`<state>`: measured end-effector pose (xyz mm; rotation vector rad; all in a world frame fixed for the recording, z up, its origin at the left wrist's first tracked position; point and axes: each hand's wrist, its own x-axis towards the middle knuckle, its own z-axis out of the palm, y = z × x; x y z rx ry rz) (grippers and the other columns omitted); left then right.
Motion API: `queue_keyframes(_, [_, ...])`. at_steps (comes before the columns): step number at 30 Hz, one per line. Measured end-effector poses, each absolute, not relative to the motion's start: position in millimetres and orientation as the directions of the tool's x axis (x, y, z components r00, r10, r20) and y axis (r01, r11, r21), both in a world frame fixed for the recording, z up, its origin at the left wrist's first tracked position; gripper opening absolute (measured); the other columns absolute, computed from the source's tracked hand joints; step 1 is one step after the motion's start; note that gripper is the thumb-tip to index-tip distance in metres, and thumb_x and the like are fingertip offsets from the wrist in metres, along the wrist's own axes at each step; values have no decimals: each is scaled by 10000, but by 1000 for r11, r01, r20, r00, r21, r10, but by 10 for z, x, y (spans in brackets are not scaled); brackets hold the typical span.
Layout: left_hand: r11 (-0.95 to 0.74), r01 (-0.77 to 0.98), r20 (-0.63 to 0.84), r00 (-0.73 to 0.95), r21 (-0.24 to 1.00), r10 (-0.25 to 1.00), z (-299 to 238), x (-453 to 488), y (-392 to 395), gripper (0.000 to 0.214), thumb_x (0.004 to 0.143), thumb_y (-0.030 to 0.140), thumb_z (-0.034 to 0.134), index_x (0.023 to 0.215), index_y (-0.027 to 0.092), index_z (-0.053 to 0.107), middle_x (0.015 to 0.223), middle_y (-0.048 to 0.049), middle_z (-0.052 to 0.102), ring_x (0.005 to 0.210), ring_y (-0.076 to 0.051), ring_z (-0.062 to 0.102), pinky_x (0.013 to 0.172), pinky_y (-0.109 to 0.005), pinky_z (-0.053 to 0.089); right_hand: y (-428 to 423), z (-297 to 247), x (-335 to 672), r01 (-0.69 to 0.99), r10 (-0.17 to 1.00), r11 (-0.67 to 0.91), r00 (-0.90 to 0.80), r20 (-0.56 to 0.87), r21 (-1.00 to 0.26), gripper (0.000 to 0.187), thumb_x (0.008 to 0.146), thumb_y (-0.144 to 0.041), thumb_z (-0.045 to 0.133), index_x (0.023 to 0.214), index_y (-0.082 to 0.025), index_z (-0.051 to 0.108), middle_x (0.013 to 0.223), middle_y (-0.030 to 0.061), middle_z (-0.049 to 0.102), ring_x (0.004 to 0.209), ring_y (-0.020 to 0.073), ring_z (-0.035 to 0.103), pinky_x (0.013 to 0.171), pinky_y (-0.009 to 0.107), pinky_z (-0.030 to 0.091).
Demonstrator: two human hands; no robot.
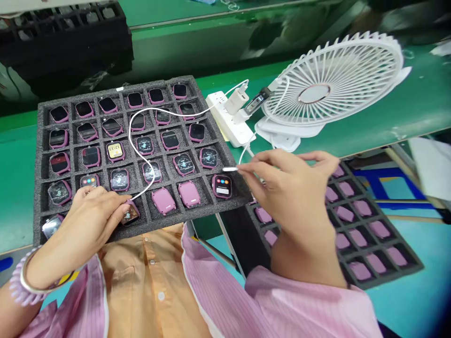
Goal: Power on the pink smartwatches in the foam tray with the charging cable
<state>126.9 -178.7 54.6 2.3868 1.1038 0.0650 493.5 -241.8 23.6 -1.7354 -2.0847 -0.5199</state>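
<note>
Over the nearest row of the foam tray (240,192), the left hand (93,206) is narrow, its fingertips pinching one end of a white cable (130,131) at a watch (132,215). Whether this end is fastened to it, one cannot tell. If the hand pulls up too quickly, the watch could perhaps tip out of its compartment. The forearm passes above the tray's near left corner, so a low sleeve could brush the watches there. At the right edge of the tray, the right hand (289,183) pinches a slim white piece (230,169), just beside a lit watch (222,186). A loose pinch could let it fall outside the tray. The cable crosses the tray's middle in a loop; dragged sideways, it may catch a watch.

The tray's near edge is close to the person's shirt (151,277), and leaning forward may push it. To its right, a second tray (405,271) seems to lie lower. Beyond its far right side, the power strip (240,134) and the fan (314,93) make the room tight. Behind its far left corner stands a black stack (66,65). The freest way seems upward, above the tray.
</note>
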Motion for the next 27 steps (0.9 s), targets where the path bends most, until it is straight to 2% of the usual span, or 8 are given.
queue_keyframes(1, [-535,703,-189,671,468,717,552,1282,-1788,431,1099,465,357,1072,270,740,968,-15,768,861,-247,609,921,-464,348,-2432,275,4905,984,828,173,-165,535,36,188,1062,-184,622,894,-208,703,885,27,706,771,210,631,856,427,280])
queue_keyframes(3, [-523,703,-221,675,482,704,562,1291,-1779,425,1098,451,356,1070,272,740,976,-13,761,865,-236,592,928,-454,343,-2456,335,4835,957,818,291,-239,523,-17,161,1071,-180,615,942,-218,704,906,21,720,784,200,642,873,422,290])
queue_keyframes(7, [-538,704,-189,672,465,716,557,1280,-1769,436,1100,406,333,1064,264,744,981,-20,761,864,-228,594,924,-439,337,-2459,334,4669,828,809,542,-468,355,-143,285,1099,-101,482,989,-238,706,895,-10,729,786,164,639,959,423,283])
queue_keyframes(10, [-552,697,-168,678,458,716,534,1283,-1781,422,1096,369,343,1014,250,739,970,-20,762,858,-221,596,922,-432,335,-2432,312,4588,800,803,580,-528,278,-154,303,1087,-76,461,960,-218,697,866,-8,731,776,165,642,990,435,271])
queue_keyframes(14, [-566,692,-144,681,449,718,520,1311,-1800,396,1095,334,351,1040,233,731,906,-21,752,830,-216,566,916,-425,318,-2387,335,4586,774,811,577,-509,287,-260,256,1081,-132,473,961,-214,683,882,8,738,775,182,677,976,441,312])
queue_keyframes(16, [-570,691,-148,684,446,714,530,1323,-1807,401,1098,320,341,1042,222,725,889,-25,744,825,-215,554,905,-419,310,-2348,316,4595,806,827,546,-473,304,-230,277,1086,-160,443,966,-211,688,847,20,718,753,201,667,951,454,321])
queue_keyframes(20, [-542,704,-192,674,458,713,568,1335,-1810,453,1114,332,296,990,205,713,866,-30,716,833,-220,530,896,-420,305,-2256,208,4571,849,825,525,-489,284,-64,367,1077,-141,394,883,-191,702,750,30,617,697,218,604,902,466,309])
queue_keyframes(27, [-576,687,-194,701,443,687,559,1327,-1783,434,1109,300,317,1003,182,722,846,-22,694,808,-214,515,889,-423,297,-2218,150,4505,859,835,507,-468,288,-76,387,1065,-142,390,809,-197,675,810,39,600,727,207,573,934,472,318])
